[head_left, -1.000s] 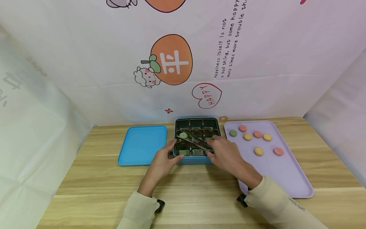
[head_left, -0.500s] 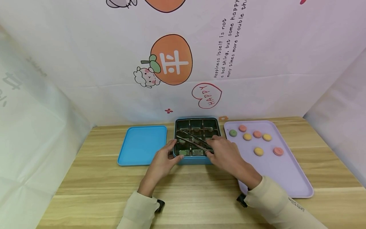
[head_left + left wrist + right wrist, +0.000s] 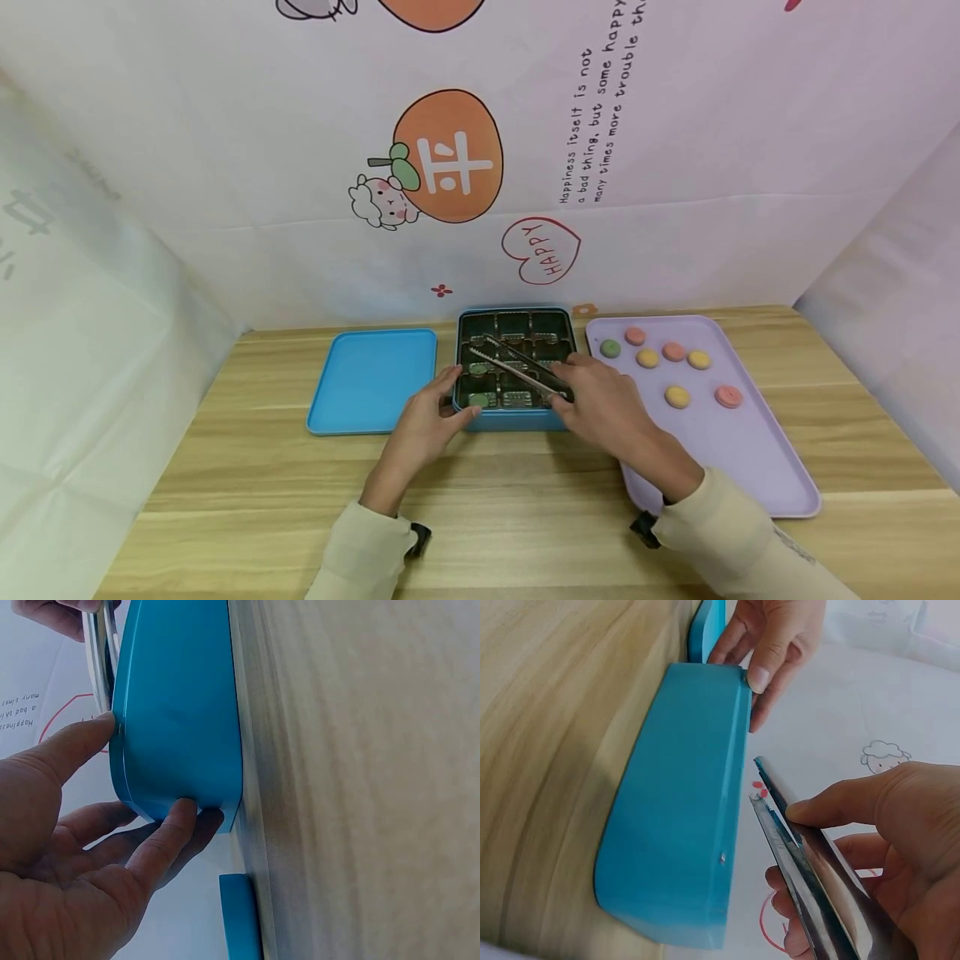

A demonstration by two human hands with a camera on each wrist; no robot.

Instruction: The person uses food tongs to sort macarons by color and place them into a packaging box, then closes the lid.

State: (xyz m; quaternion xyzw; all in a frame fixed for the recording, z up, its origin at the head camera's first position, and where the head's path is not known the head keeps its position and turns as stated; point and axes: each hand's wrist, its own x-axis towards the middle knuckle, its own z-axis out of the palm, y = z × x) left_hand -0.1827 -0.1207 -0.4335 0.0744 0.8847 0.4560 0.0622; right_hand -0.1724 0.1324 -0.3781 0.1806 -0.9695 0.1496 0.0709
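tongs [image 3: 517, 371]: thin metal, stiff and springy, probably slick; my right hand [image 3: 603, 408] pinches them near the hinge end, tips apart and empty over the box [image 3: 514, 417]
left hand [image 3: 426, 425]: thumb and fingers straight, pressing the box's near-left corner
box: light tin, on the surface, slides easily, so I brace it
cookies: small, likely crumbly, grip by the edges; two green in the box, seven on the purple tray [image 3: 750, 467] right of the box
lid [image 3: 372, 379]: one, left of the box
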